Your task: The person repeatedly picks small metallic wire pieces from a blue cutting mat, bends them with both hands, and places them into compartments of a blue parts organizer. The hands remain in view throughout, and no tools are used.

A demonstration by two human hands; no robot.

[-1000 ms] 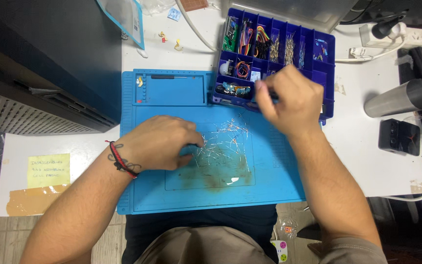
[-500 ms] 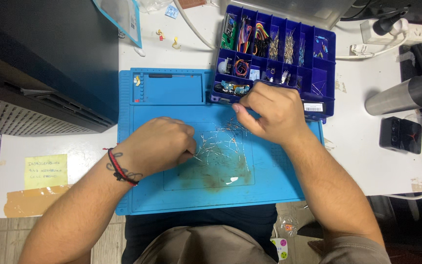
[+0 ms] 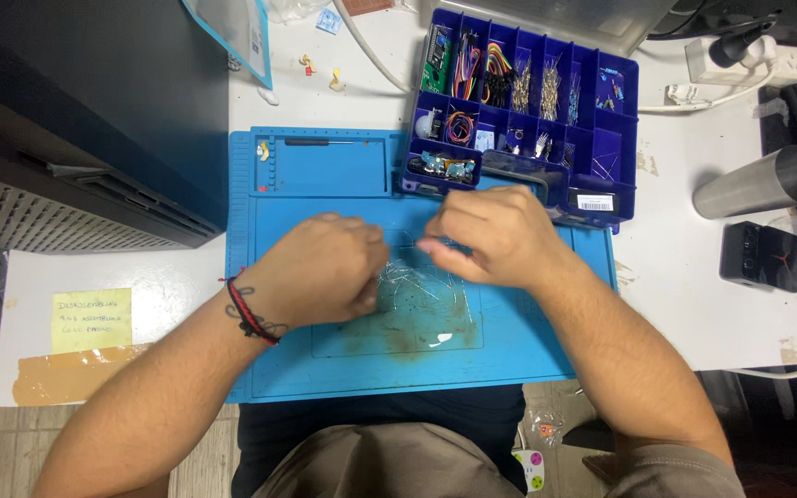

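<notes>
Both hands rest over a blue silicone work mat [image 3: 528,350]. My left hand [image 3: 320,272], a red and black cord at its wrist, lies curled on the mat with its fingertips touching a clear plastic bag of small wire-legged parts [image 3: 422,300]. My right hand [image 3: 491,235] hovers over the bag's upper edge, fingers pinched together on it. What the fingertips pinch is hidden. Behind the hands stands a dark blue compartment box [image 3: 615,148] with several wires and small electronic parts.
A dark computer case [image 3: 85,120] stands at the left. A yellow sticky note [image 3: 91,320] and brown tape lie on the white table. At the right are a grey metal cylinder [image 3: 758,183], a small black device [image 3: 760,256], a white power strip [image 3: 786,55] and cables.
My right hand has come back from the compartment box to the plastic bag on the mat. My left hand has shifted slightly right on the bag.
</notes>
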